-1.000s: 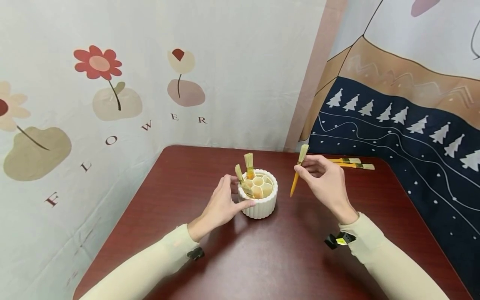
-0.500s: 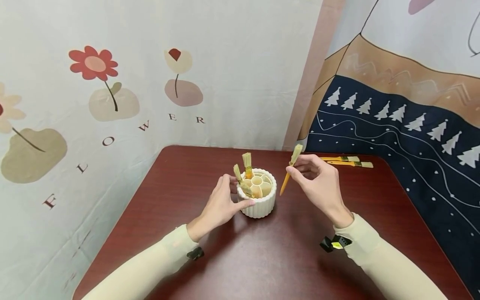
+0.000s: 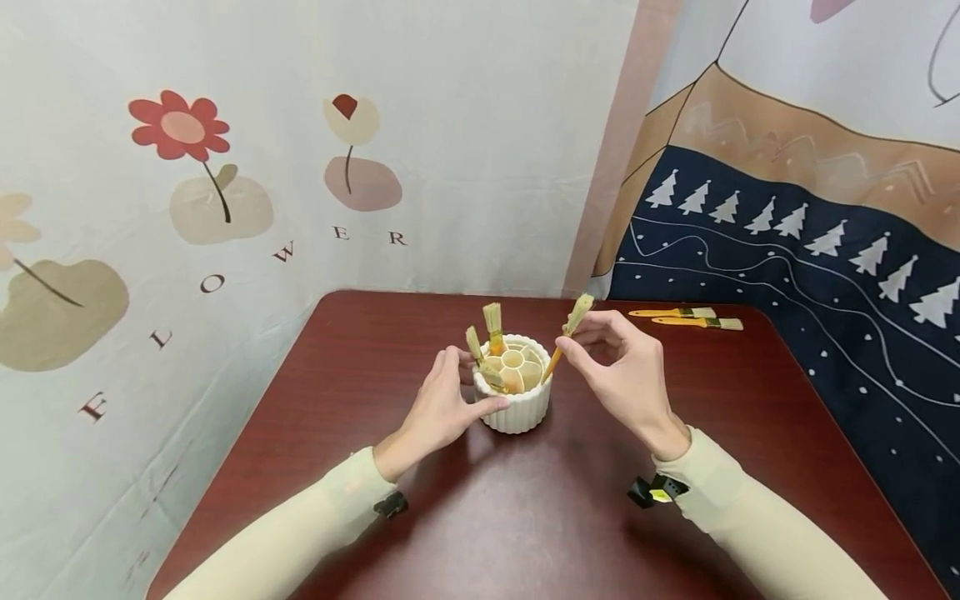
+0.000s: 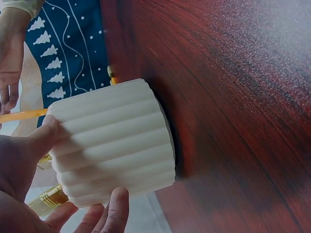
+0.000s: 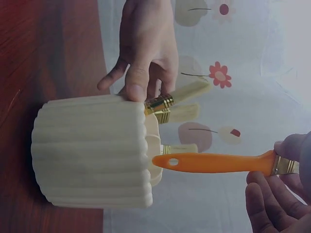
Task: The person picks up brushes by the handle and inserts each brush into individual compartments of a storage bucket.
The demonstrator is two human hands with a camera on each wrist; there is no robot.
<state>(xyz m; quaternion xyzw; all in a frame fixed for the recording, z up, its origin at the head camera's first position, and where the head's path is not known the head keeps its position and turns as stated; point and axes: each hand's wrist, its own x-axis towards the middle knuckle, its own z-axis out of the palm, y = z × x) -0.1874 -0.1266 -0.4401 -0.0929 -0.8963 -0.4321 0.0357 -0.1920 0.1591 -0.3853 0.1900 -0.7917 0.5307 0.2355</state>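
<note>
A white fluted pot (image 3: 513,415) with a flower-shaped divider (image 3: 513,359) stands upright on the table. My left hand (image 3: 447,398) holds its left side, the thumb at the rim and the fingers along the wall. Three brushes stand in the pot with bristles up; one is the back brush (image 3: 492,318), and the right wrist view shows the bristles of another brush (image 5: 192,92). My right hand (image 3: 628,379) pinches an orange-handled paintbrush (image 5: 214,162) near its metal band, bristles up. The handle end is at the pot's right rim; whether it touches cannot be told.
Two more flat paintbrushes (image 3: 701,322) lie at the back right of the dark red wooden table (image 3: 360,350). Behind the table hangs a pale cloth (image 3: 480,150) printed with flowers, and to the right a dark blue cloth (image 3: 750,267) with white trees.
My right hand has moved left with the paintbrush, bringing its handle end from beside the pot to the right rim. My left hand keeps its hold on the pot.
</note>
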